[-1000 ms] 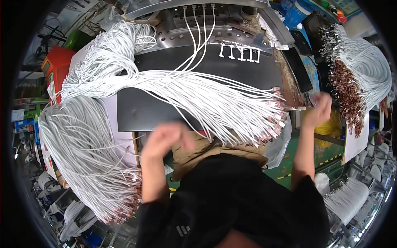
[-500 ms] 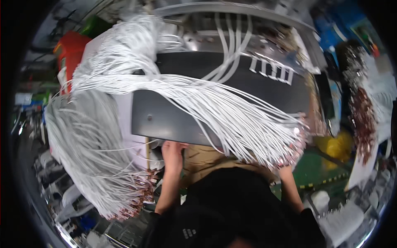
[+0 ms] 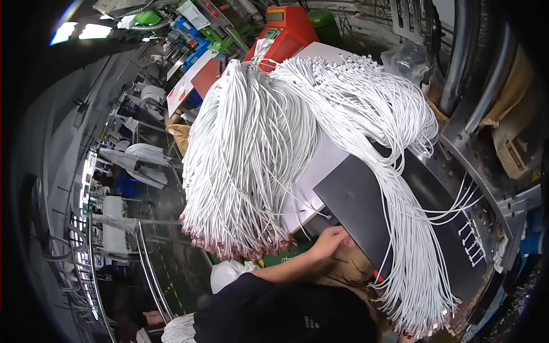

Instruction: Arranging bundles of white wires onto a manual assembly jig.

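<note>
My left hand (image 3: 331, 242) is at the near left edge of a dark flat board (image 3: 354, 191). Its fingers are curled, and their tips disappear behind that edge. Across the board runs a long bundle of white cables (image 3: 409, 226), fanning out toward the lower right into reddish-brown ends (image 3: 432, 326). Below those ends only a sliver of my right hand (image 3: 405, 339) shows at the picture's bottom edge, its fingers hidden. Left of the board hangs a thick heap of white cables (image 3: 246, 154) with similar reddish ends.
A further pile of looped white cables (image 3: 372, 97) lies behind the board. Beyond stands a red-orange machine (image 3: 291, 31). A bent metal frame (image 3: 486, 146) borders the right side, near small white pieces (image 3: 472, 243) in a row. At lower left another person's hand (image 3: 152, 318) shows.
The view has swung left, bringing the cable heap to the middle and the board to the right. My left hand stays at the board's edge; my right hand is now almost out of the picture.
</note>
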The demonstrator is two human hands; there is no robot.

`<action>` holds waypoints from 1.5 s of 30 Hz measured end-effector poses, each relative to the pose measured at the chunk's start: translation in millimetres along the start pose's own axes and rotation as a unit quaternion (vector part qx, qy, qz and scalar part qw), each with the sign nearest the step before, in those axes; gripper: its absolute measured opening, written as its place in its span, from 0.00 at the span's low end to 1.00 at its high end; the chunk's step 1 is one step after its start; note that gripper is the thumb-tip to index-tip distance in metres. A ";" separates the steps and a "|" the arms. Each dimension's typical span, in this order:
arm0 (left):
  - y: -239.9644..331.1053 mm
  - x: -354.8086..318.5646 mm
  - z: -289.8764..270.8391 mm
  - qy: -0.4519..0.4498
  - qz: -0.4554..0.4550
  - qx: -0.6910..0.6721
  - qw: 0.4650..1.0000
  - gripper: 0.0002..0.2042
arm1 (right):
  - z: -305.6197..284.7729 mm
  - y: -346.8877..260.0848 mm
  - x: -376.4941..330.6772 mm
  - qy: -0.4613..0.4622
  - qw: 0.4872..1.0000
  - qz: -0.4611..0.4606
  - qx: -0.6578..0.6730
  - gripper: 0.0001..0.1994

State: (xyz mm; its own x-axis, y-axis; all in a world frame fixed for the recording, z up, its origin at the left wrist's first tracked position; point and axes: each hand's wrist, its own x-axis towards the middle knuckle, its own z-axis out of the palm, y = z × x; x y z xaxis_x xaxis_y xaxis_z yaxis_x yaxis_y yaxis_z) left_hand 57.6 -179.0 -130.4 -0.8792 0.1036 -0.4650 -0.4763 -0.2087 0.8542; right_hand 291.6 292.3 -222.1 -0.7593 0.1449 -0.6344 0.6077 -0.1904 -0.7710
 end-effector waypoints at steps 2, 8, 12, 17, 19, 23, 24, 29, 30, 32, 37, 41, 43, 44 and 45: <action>0.8 4.5 0.7 -0.011 -0.003 0.011 1.000 0.16 | -4.3 -28.5 -12.0 0.009 1.000 0.020 -0.019 0.28; -10.6 -18.8 15.9 0.027 0.006 0.037 0.999 0.18 | -14.9 -84.4 -62.7 0.039 0.993 0.087 -0.076 0.29; 6.1 -54.2 40.5 -0.098 0.040 0.188 0.976 0.16 | -24.9 -98.2 -88.3 0.078 0.983 0.133 -0.102 0.30; 86.5 -44.8 98.8 -0.209 0.459 0.355 0.787 0.08 | -8.6 -141.1 -113.9 0.132 0.955 -0.263 0.030 0.20; 98.5 -41.4 134.1 -0.246 0.508 0.366 0.740 0.10 | 124.1 -261.5 -98.1 0.231 0.950 -0.204 -0.048 0.17; 92.5 -7.4 202.7 -0.276 0.596 0.484 0.579 0.23 | 134.0 -299.4 5.1 0.145 0.692 -0.507 -0.493 0.15; 90.8 1.9 211.5 -0.290 0.578 0.497 0.579 0.22 | 135.0 -297.8 21.9 0.158 0.680 -0.500 -0.512 0.13; 120.1 44.1 178.4 -0.290 0.492 0.581 0.580 0.19 | 108.5 -278.9 -38.3 0.220 0.834 -0.447 -0.238 0.12; 131.1 61.0 162.7 -0.241 0.523 0.610 0.544 0.17 | 97.6 -260.2 -58.0 0.287 0.806 -0.484 -0.184 0.13; 151.0 85.9 136.8 -0.167 0.558 0.631 0.513 0.13 | 71.5 -199.3 -86.5 0.436 0.774 -0.460 0.003 0.15; 160.8 116.7 166.3 -0.108 0.504 0.656 0.551 0.13 | 26.4 2.3 -102.9 0.607 0.737 -0.228 -0.189 0.14; 169.0 109.4 167.2 -0.179 0.515 0.642 0.539 0.13 | 27.9 206.7 -72.5 0.404 0.811 -0.146 -0.396 0.14; 177.3 90.9 154.9 -0.234 0.479 0.650 0.542 0.13 | 44.8 167.3 -80.0 0.522 0.814 -0.056 -0.247 0.13; 182.4 85.8 150.7 -0.284 0.436 0.658 0.544 0.13 | 52.7 138.9 -86.5 0.574 0.802 -0.009 -0.168 0.13; 190.6 82.0 145.0 -0.289 0.436 0.658 0.542 0.13 | 54.7 104.2 -91.2 0.582 0.798 -0.085 -0.132 0.13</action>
State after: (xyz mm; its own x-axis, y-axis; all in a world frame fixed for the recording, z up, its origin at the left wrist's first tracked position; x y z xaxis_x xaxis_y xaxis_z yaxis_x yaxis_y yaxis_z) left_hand -106.6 -69.3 28.0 -0.4504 0.8897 0.0743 0.8625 0.4120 0.2939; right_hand 411.5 206.2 -241.5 -0.1998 0.9795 -0.0240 0.6628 0.1171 -0.7396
